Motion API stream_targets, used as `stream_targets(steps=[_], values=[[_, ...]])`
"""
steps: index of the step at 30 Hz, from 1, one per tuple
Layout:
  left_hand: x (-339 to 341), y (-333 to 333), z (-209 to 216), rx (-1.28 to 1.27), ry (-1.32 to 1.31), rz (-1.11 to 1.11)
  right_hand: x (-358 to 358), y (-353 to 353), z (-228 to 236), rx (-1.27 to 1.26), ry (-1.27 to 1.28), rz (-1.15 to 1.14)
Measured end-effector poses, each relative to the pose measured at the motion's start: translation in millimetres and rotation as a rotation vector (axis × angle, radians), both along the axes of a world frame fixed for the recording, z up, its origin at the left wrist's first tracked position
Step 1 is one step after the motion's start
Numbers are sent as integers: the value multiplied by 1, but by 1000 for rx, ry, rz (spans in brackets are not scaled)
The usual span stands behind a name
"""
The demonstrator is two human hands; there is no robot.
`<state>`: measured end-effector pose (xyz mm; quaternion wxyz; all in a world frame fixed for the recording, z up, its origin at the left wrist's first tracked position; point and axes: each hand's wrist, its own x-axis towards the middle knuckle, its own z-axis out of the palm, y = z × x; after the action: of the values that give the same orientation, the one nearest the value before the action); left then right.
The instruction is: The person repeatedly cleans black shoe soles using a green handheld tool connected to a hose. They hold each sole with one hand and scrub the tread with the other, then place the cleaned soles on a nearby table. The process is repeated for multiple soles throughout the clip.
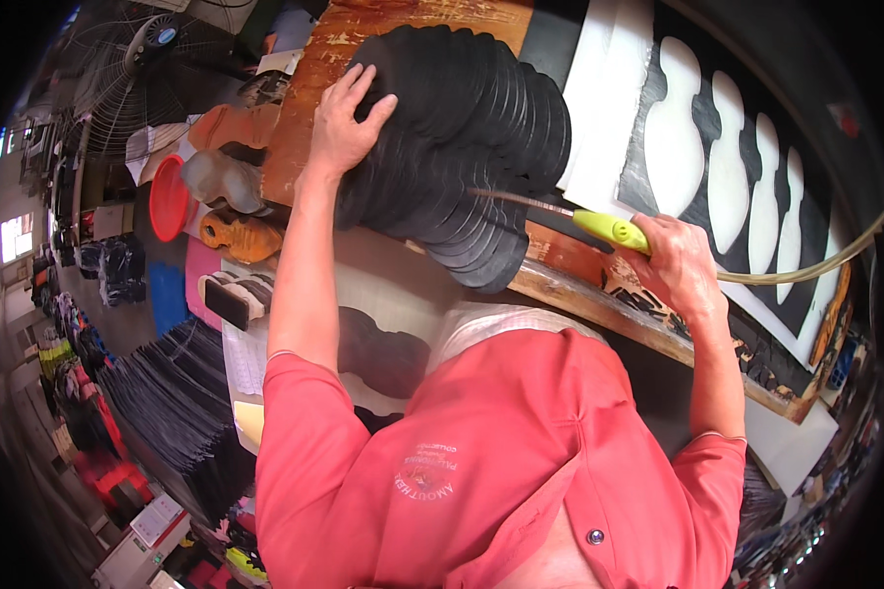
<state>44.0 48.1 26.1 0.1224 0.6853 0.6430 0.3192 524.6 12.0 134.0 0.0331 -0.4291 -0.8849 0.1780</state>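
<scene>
My left hand (349,123) rests on the upper left of overlapping black sole-shaped sheets (452,118), thumb and fingers apart. These sheets are fanned out in rows across the board before me. At the right, my right hand (676,260) is closed round the yellow-green handle of a slim tool (609,230). Its thin metal shaft points left, and the tip lies over the lower rows of black sheets; whether it touches them I cannot tell. A yellowish hose (810,271) runs off to the right from beside my right hand.
A black sheet with white sole-shaped areas (675,137) lies at the right, next to white sheets (599,98). Dark scraps (648,299) line the wooden edge below my right hand. At the left are a red bowl (170,199), a fan (147,79) and stacked dark sheets (172,402).
</scene>
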Motion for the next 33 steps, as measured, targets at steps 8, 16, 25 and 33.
stream_targets(steps=[8,16,25,33], values=[[-21,11,-15,-77,153,67,-51,39,-4,14,24,-150],[-44,18,-23,-7,146,107,-76,54,-1,29,45,-154],[-54,19,-22,-19,169,123,-70,56,6,31,-15,1],[-42,19,-16,-110,433,170,-43,49,10,6,59,-144]])
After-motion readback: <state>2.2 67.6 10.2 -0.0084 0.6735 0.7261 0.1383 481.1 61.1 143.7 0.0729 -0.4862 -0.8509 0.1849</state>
